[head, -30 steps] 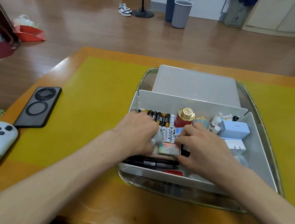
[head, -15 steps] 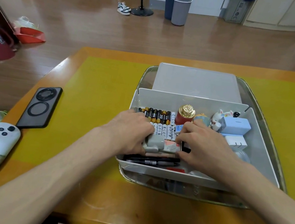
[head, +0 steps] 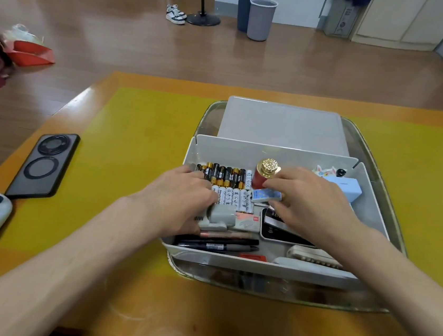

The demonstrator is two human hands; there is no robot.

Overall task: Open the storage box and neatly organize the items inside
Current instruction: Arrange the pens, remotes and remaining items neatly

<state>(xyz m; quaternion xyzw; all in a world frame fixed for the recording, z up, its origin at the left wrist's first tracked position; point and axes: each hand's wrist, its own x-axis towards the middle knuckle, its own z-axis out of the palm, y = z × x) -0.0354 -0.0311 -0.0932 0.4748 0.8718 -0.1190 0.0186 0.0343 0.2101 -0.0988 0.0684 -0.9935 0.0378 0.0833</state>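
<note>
Storage box [head: 362, 184]: open on the bench [head: 116, 307], middle-right, lid [head: 283, 125] lying behind it; thin stiff plastic, light, best held by its rim.
Batteries [head: 229, 188]: 2 rows along the back left; hard, smooth, likely to roll (nudge them as a row).
Small blue card box [head: 266, 196]: light, probably slick; take it by its edges.
Right hand [head: 313, 203]: pinching that blue box.
Left hand [head: 183, 199]: curled over a grey stapler-like piece [head: 220, 217].
Pens [head: 217, 243]: along the front wall.

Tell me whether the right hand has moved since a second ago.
Yes. The right hand has moved away from the person, from the small red-and-white box towards the red jar with the gold lid, and now pinches a small blue card.
</note>
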